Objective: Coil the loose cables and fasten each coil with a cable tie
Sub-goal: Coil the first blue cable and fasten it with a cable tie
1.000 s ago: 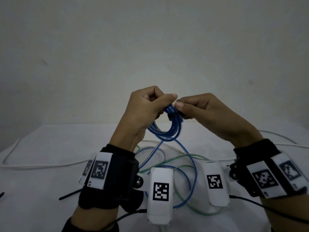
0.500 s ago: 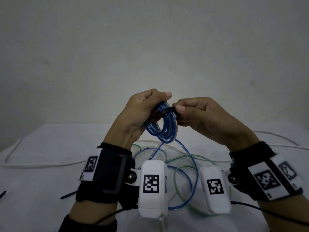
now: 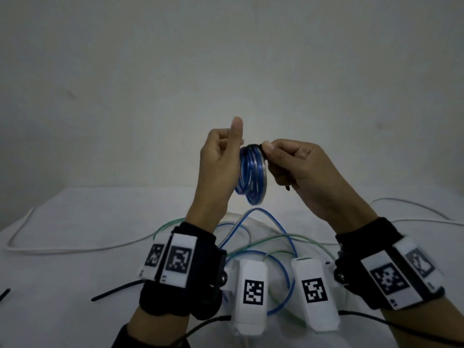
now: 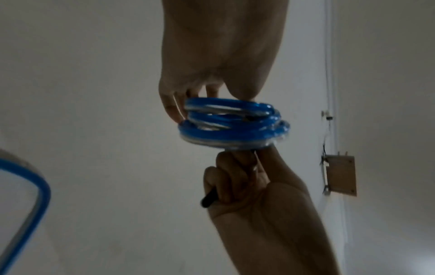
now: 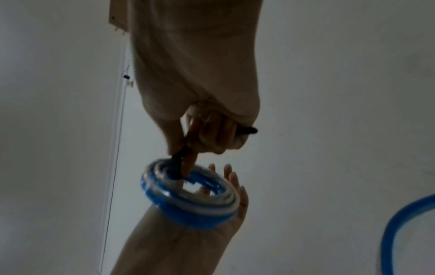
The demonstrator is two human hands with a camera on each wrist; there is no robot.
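Note:
The coiled blue cable (image 3: 252, 177) hangs in the air above the table between both hands. My left hand (image 3: 218, 167) lies flat against the coil (image 5: 188, 214), fingers (image 5: 235, 184) straight behind it and thumb pointing up. A black cable tie (image 3: 253, 146) wraps over the top of the coil. My right hand (image 3: 267, 150) pinches that tie between thumb and forefinger. The tie's tail (image 4: 208, 200) sticks out of the curled right fingers (image 4: 226, 176), and in the right wrist view the tie (image 5: 179, 154) runs down into the coil.
On the white table (image 3: 88, 222) below lie a loose blue cable (image 3: 286, 247), a green cable (image 3: 266, 238) tangled with it, and a long white cable (image 3: 75, 247). Two spare black ties (image 3: 115, 291) (image 3: 5, 295) lie at the front left. A wall stands behind.
Both hands have risen a little with the coil. The left hand's fingers have opened from round the coil and its thumb now points up. The right hand still pinches the tie.

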